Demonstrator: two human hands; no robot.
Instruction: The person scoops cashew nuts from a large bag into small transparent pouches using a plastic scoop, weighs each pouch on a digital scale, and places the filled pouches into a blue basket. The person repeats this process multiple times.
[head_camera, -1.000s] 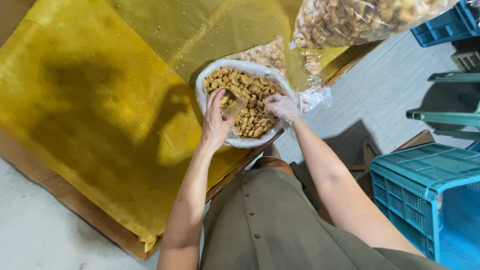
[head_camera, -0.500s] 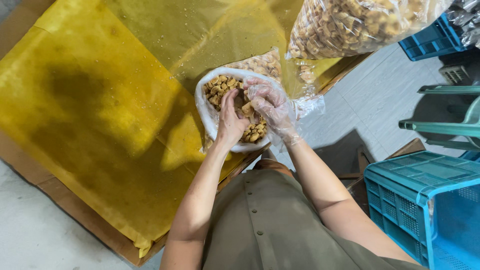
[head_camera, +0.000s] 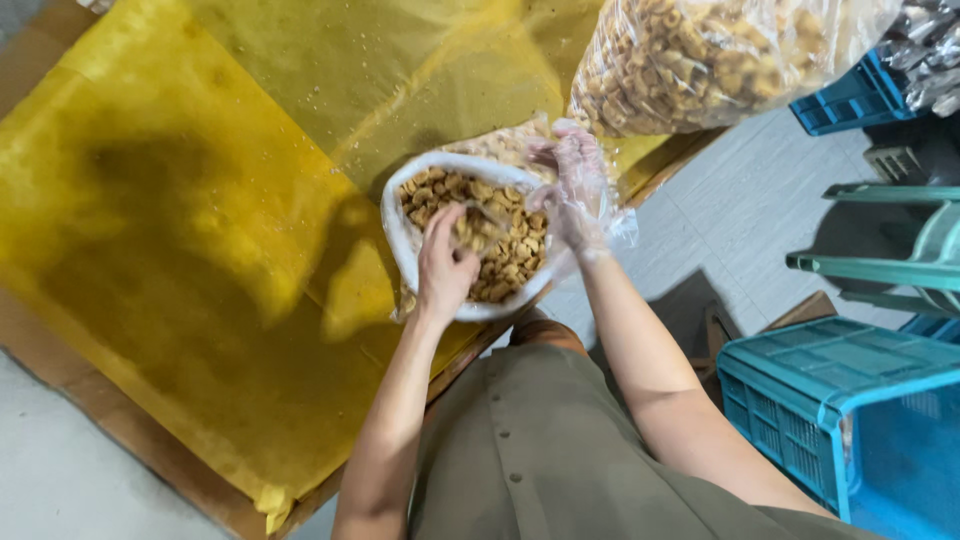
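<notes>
In the bowl (head_camera: 400, 235), snacks (head_camera: 505, 255) under left fingers (head_camera: 440, 222)

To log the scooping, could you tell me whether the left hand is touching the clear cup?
Touching. The head view shows the left hand gripping the clear cup over the snacks, fingers wrapped on its side with no gap.
</notes>
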